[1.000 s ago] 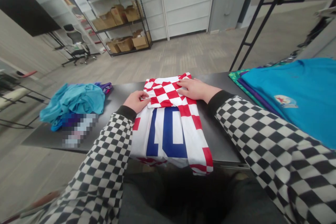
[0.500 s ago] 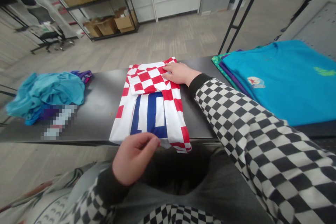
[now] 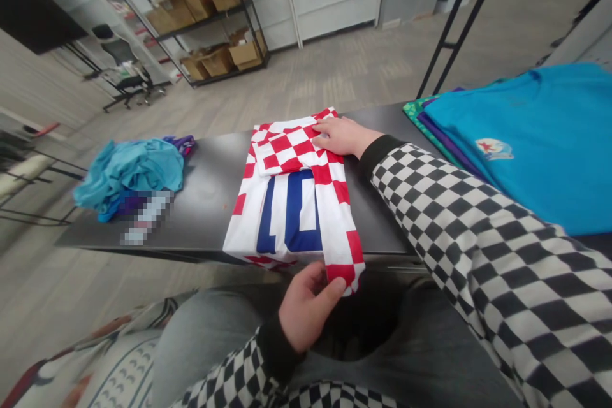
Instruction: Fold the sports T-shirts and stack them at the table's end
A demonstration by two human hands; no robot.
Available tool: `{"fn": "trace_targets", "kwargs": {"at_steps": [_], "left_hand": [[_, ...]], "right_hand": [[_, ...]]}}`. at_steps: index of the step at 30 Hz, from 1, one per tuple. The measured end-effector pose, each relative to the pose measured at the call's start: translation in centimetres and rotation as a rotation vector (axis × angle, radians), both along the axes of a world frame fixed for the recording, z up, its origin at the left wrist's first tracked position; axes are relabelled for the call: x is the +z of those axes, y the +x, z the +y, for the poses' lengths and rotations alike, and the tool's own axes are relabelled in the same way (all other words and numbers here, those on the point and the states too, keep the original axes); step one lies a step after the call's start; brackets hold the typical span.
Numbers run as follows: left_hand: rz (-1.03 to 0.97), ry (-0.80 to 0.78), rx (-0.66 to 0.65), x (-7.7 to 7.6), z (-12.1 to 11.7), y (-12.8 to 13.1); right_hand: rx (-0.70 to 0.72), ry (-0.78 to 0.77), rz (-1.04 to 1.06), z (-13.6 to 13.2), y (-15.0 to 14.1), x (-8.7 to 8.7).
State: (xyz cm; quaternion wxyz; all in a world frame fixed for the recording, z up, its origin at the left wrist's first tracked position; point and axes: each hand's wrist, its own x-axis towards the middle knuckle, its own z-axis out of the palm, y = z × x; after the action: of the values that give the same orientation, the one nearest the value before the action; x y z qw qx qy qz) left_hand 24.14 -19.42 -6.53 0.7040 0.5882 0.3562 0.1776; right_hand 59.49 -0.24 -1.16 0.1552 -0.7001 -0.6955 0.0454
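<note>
A red-and-white checkered jersey lies folded on the black table, with a blue numeral showing and a checkered fold on top. My left hand is at the table's near edge, pinching the end of a long checkered strip of the jersey that hangs over it. My right hand rests flat on the top fold, fingers spread, near the far edge of the jersey. A checkered sleeve covers each of my forearms.
A crumpled turquoise garment lies on the table's left side beside a pixelated patch. A stack of folded shirts, topped by a blue T-shirt, sits at the right. Shelves with cardboard boxes stand beyond on the floor.
My left hand has moved from the top of the jersey to its near edge and now pinches the strip's end. My right hand stays on the top fold.
</note>
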Motion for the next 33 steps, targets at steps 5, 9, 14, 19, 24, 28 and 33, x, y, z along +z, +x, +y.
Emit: {"fn": "trace_targets", "kwargs": {"at_steps": [5,9,14,19,24,28,33], "left_hand": [[-0.002,0.243,0.077,0.9,0.4,-1.8],[0.031,0.16,0.211,-0.2,0.8,-3.6],[0.1,0.023,0.031,-3.6,0.8,-3.9],[0.363,0.219,-0.203,-7.0,2.4,-4.2],[0.438,0.475,-0.29,-6.9,3.6,-3.7],[0.082,0.333,-0.087,-5.0,3.2,-2.5],[0.289,0.568,0.07,-1.6,3.6,-3.4]], "right_hand": [[-0.013,0.0,0.021,0.2,0.4,-0.3],[0.007,0.001,0.023,0.2,0.5,-0.3],[0.009,-0.013,0.025,0.2,0.6,-0.3],[0.005,-0.021,0.023,0.2,0.7,-0.3],[0.018,0.004,0.012,0.0,0.3,-0.2],[0.024,0.092,0.028,-0.9,-0.2,0.6],[0.019,0.154,0.048,-2.6,-1.5,1.5]]}}
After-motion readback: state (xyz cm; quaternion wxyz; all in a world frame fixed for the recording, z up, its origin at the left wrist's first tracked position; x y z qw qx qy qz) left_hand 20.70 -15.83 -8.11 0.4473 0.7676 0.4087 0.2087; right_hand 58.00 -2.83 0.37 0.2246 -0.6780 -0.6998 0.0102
